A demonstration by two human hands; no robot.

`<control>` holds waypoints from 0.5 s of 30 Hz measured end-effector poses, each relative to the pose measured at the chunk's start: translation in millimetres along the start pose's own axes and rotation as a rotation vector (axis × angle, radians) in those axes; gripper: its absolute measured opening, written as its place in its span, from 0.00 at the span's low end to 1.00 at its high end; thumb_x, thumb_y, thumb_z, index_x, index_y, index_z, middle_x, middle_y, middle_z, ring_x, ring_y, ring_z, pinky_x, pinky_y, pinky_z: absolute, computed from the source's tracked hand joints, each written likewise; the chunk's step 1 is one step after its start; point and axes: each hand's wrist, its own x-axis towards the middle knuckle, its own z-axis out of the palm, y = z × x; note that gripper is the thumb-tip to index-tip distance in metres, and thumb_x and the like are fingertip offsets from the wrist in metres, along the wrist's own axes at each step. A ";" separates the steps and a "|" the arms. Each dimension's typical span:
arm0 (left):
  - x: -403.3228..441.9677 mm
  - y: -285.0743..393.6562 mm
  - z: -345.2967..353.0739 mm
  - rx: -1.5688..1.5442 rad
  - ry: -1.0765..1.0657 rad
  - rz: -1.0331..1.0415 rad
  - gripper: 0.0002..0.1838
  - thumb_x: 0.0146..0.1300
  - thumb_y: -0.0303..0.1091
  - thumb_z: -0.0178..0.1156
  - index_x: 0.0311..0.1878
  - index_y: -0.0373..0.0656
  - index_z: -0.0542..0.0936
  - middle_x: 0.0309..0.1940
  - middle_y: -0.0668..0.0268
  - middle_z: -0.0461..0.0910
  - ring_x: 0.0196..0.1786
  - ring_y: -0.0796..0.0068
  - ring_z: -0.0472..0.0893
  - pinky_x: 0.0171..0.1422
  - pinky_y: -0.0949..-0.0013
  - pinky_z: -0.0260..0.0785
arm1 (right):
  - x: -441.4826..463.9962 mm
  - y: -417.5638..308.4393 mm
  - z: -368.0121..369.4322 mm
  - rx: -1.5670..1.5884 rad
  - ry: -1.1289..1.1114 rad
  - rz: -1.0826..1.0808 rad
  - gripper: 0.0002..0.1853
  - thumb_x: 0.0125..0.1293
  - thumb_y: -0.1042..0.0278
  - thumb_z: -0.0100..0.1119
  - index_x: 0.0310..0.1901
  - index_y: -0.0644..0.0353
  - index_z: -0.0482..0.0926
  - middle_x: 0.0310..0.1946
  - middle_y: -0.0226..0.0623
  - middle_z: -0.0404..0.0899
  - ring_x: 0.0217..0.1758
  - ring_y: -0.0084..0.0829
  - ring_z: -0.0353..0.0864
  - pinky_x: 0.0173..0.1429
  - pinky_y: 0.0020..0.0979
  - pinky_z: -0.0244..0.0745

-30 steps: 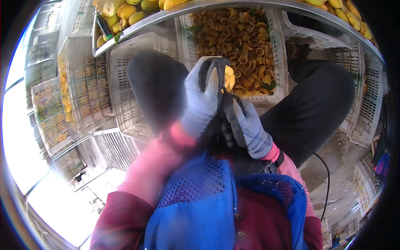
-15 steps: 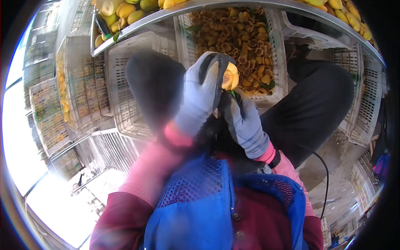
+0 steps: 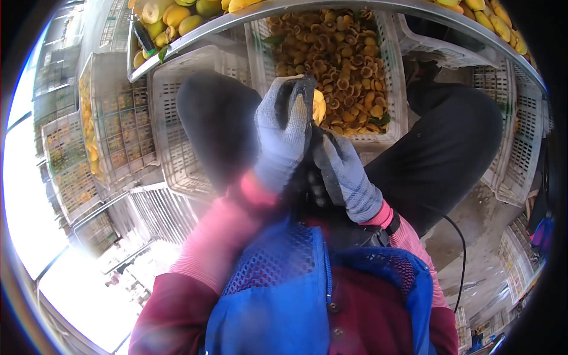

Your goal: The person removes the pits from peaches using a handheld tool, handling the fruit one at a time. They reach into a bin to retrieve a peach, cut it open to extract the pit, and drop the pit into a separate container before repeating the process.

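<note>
Presumably for steadiness, the left hand (image 3: 281,130) clamps its fingers on yellow fruit (image 3: 319,107) near the upper-centre crate (image 3: 396,89); the right hand (image 3: 350,177) sits below; its finger closure I cannot tell.

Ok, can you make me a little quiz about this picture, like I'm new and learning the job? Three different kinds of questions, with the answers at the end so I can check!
1. Pick one. What does the left hand hold?
A) a yellow fruit
B) a hammer
C) a cup

2. True or false: the right hand is bare.

3. Fill in the blank: The crate of cut fruit pieces sits ahead, between the person's two ____.

Key:
1. A, a yellow fruit.
2. False, it wears a glove.
3. knees.
</note>
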 end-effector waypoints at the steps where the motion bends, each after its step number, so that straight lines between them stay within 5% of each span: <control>1: 0.6 2.1 1.7 0.007 -0.013 0.014 0.09 0.65 0.29 0.52 0.43 0.33 0.75 0.31 0.64 0.78 0.31 0.80 0.76 0.37 0.77 0.69 | 0.4 2.0 -0.1 0.003 0.053 -0.024 0.18 0.69 0.55 0.47 0.53 0.60 0.66 0.26 0.29 0.70 0.28 0.19 0.71 0.28 0.22 0.65; 4: -0.6 7.2 6.7 -0.224 -0.020 -0.200 0.08 0.65 0.28 0.53 0.41 0.34 0.76 0.29 0.65 0.78 0.30 0.80 0.76 0.37 0.76 0.70 | 1.5 0.6 -2.4 0.027 0.046 -0.021 0.18 0.69 0.55 0.48 0.51 0.59 0.67 0.25 0.28 0.69 0.26 0.20 0.70 0.26 0.23 0.64; 15: -0.6 4.0 3.1 -0.341 -0.174 -0.289 0.09 0.65 0.31 0.52 0.40 0.34 0.77 0.32 0.65 0.80 0.33 0.79 0.77 0.39 0.77 0.70 | -3.5 -1.5 -10.7 0.237 -0.140 0.094 0.16 0.68 0.52 0.49 0.46 0.57 0.71 0.19 0.27 0.66 0.16 0.23 0.66 0.18 0.25 0.59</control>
